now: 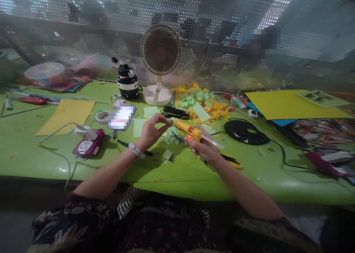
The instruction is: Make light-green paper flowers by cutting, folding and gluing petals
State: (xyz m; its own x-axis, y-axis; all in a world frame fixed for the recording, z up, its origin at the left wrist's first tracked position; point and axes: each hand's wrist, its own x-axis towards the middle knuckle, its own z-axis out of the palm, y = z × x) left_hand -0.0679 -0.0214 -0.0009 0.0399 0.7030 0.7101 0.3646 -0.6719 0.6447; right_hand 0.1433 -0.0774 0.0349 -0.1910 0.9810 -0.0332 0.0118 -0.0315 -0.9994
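My right hand (203, 146) is closed around a yellow glue gun (188, 129) with a clear glue stick poking out of its back; its nozzle points left. My left hand (152, 130), with a white watch on the wrist, pinches a small pale green paper piece (164, 122) right at the nozzle tip. Both hands hover just above the green table (194, 175). More small green paper scraps (167, 155) lie on the table below the hands.
A small desk fan (160, 62) and a black-and-white bottle (127, 82) stand behind. Yellow and green paper flowers (199, 99) lie in a heap. A magenta power strip (89, 145) lies left, tape rolls (102, 117) nearby, a black cable coil (244, 131) right, and yellow sheets (288, 104) beyond.
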